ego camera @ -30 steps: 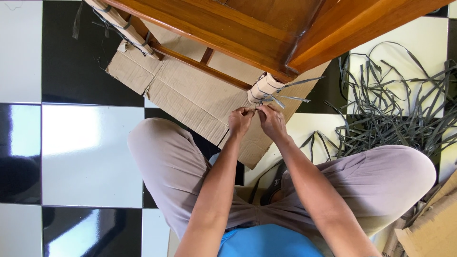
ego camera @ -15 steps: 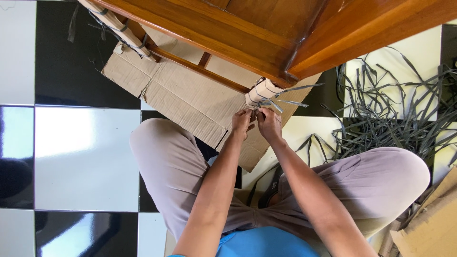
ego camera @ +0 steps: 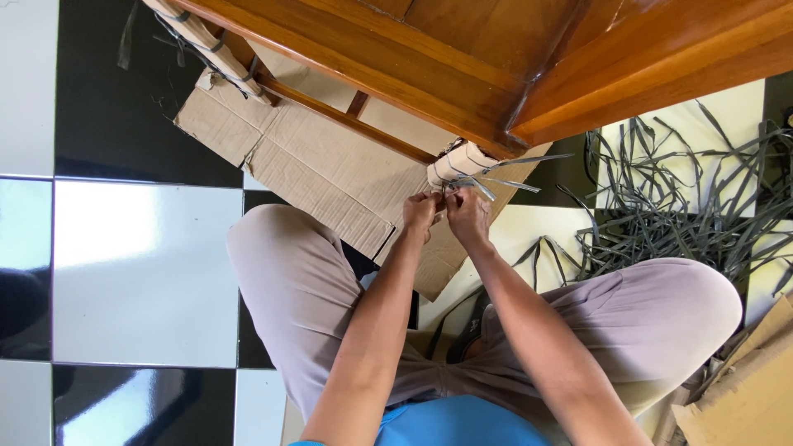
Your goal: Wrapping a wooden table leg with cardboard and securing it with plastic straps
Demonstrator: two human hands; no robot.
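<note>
Strap ends: grey plastic strapping [ego camera: 475, 183] tied round the paper-wrapped table leg [ego camera: 456, 163], loose tails sticking out toward 3 o'clock, right at the fingertips of both hands.
Left hand: left hand [ego camera: 421, 208] has its fingers pinched together on the strap where it knots at the bottom of the wrapped leg, thumb and forefinger closed tight, no gap that I can see.
Right hand: right hand [ego camera: 467, 213] is touching the left one, fingers curled and closed on the same bit of strap, just at 3 o'clock of the left fingertips.
Where the strap sits: at about 12 o'clock from both sets of fingers, touching them, tucked under the corner of the wooden table [ego camera: 462, 58].
Versus half a second back: pretty much no change, both hands stay pinched at the same spot; the view only drifted a touch.
Floor stuff: flattened cardboard [ego camera: 322, 169] under the leg at 10 o'clock from the hands, and a big tangle of cut straps [ego camera: 677, 206] well apart at 3 o'clock.
</note>
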